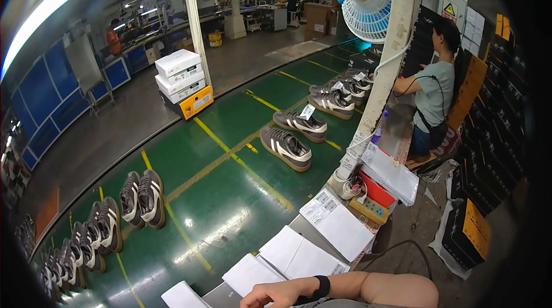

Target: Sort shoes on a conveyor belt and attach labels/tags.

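My right hand (pixel 271 295) is at the bottom edge, with a black band (pixel 324 286) on its wrist. Its fingers are curled, and the frame's edge cuts them off, so anything inside them is hidden. Just behind it lies a sheet of white paper (pixel 251 274), one of several along the near edge of the green belt. A folded white paper (pixel 294 251) and a labelled white sheet (pixel 335 222) lie farther right. Left of the hand is another white paper (pixel 183 296). My left hand is out of view.
Grey-and-white sneakers (pixel 286 148) stand on the green belt (pixel 230 193), several more in a row (pixel 106 224) at left. Shoe boxes (pixel 183 78) are stacked beyond. A post (pixel 386 66) with a fan (pixel 365 9), a power strip (pixel 370 210) and a seated co-worker (pixel 435 89) are at right.
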### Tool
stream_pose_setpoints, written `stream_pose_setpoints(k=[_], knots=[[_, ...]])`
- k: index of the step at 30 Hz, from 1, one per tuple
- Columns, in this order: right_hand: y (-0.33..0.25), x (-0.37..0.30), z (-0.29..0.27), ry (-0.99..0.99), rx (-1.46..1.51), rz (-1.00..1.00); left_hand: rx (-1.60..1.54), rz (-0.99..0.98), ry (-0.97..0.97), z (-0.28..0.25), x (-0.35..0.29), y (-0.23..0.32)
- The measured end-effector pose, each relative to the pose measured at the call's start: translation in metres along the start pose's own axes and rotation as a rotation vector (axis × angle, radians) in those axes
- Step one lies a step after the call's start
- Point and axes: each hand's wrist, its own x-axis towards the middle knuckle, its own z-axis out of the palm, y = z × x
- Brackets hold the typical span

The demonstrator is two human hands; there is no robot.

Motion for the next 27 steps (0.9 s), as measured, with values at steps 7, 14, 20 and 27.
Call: stream_pose_setpoints(k=[7,14,20,27], knots=[[0.008,-0.004,-0.018,0.302,-0.314,-0.226,0.336,0.014,0.129,-0.024,0.024,0.036],[-0.017,-0.034,-0.026,0.734,-0.544,0.066,1.598,0.120,0.626,-0.196,0.095,0.099],[0.009,-0.037,-0.029,0.803,-0.691,0.092,1.589,-0.262,0.774,-0.280,0.170,0.097],[0.013,-0.042,-0.035,0.709,-0.985,0.021,1.740,-0.454,0.928,-0.266,0.203,0.130]])
